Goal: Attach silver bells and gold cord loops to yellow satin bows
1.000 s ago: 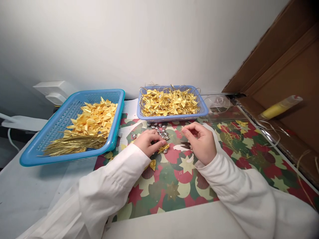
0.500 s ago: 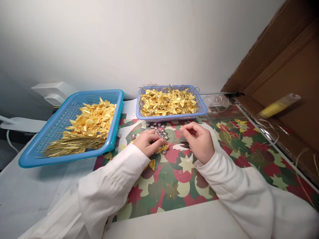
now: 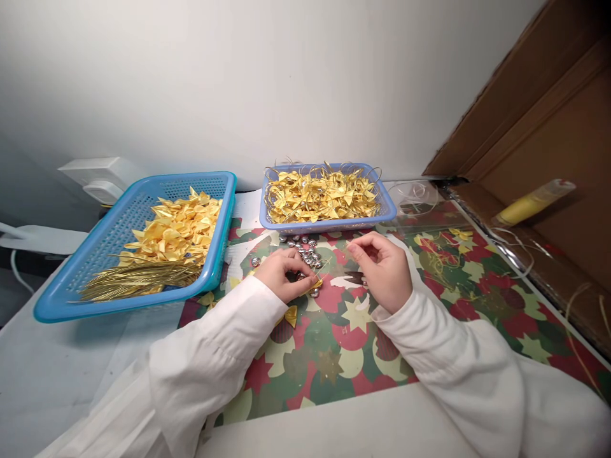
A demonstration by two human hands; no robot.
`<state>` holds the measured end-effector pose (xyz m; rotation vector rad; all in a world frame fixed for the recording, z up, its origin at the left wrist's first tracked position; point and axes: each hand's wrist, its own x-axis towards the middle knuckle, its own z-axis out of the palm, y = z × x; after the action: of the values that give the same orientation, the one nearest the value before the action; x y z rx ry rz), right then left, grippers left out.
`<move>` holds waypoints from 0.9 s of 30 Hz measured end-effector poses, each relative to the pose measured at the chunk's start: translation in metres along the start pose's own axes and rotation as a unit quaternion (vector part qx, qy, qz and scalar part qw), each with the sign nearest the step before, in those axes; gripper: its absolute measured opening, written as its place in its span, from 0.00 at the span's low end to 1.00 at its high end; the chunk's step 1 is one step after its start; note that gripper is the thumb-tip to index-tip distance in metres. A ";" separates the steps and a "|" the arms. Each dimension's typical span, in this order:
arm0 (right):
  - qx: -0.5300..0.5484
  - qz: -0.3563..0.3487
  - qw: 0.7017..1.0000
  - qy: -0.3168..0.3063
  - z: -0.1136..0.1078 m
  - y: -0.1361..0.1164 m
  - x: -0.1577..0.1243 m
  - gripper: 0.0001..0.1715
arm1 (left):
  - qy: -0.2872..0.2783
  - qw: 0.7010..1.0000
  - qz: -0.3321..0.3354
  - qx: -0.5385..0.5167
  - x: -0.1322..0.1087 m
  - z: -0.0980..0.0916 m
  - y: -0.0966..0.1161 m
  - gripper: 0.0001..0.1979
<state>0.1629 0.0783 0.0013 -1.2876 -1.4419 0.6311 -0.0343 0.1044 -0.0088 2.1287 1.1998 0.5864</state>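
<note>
My left hand (image 3: pixel 285 275) is closed, thumb against fingers, on a small gold ribbon bow (image 3: pixel 319 284) that is mostly hidden. A thin pale strand sticks up from these fingertips. Silver jingle bells (image 3: pixel 310 254) lie scattered just beyond and beside this hand. My right hand (image 3: pixel 384 272) is raised a little to the right, thumb and forefinger pinched together; whatever they hold is too thin to make out. Under its curled fingers lies a dark pointed object (image 3: pixel 354 277), partly hidden. Another gold bow (image 3: pixel 291 316) rests on the patterned mat near my left wrist.
At the left stands a blue basket (image 3: pixel 219 254) holding gold bows and a bundle of gold ties (image 3: pixel 143 278). A smaller lilac-blue basket (image 3: pixel 329 225), full of gold bows with cords, stands against the wall. Loose gold cords (image 3: pixel 436 257) lie at the right, near a yellow tube (image 3: pixel 532 203) and cardboard.
My left fingers have shifted slightly and closed further over the gold bow, so less of it shows. The thin strand now points more upward. My right hand has hardly moved.
</note>
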 end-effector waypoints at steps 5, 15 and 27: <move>0.007 0.008 1.000 0.012 -0.001 0.000 0.001 0.07 | -0.007 1.000 -0.004 0.004 0.000 -0.001 0.000 0.10; 0.290 0.228 0.920 -0.134 0.003 -0.008 0.001 0.19 | -0.012 1.000 -0.005 0.011 0.000 0.000 0.001 0.10; 0.371 0.265 0.881 -0.125 0.002 -0.010 0.000 0.13 | -0.010 1.000 0.011 0.021 0.000 0.001 0.001 0.09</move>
<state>0.1570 0.0764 0.0098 -0.9736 -0.8555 1.5915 -0.0333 0.1039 -0.0088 2.1806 1.1903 0.5531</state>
